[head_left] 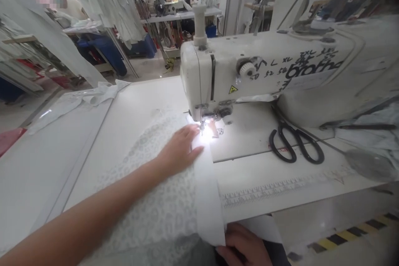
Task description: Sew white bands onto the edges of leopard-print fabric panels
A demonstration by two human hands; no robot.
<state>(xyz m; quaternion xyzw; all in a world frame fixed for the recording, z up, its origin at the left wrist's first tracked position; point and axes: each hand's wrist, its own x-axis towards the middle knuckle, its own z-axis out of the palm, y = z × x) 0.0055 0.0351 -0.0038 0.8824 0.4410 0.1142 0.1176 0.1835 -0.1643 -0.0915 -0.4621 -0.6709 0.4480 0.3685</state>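
Note:
My left hand [177, 149] lies on a pale leopard-patterned fabric [149, 199], thumb apart from the fingers, fingertips beside the lit needle [202, 127] of a white sewing machine [224, 75]. A plain white fabric band [208, 191] runs along the fabric's right edge and passes under the presser foot, which glare partly hides. At the lower end of this band, by the table's front edge, my right hand [245, 245] has its fingers closed on the band's edge. Part of that hand is cut off by the bottom of the view.
Black-handled scissors [297, 143] rest under the machine arm, their blades partly hidden. A ruler scale [268, 193] runs along the table front. White cloth pieces [99, 93] lie at the table's far left. Beyond are hanging garments [115, 4], another machine and other people.

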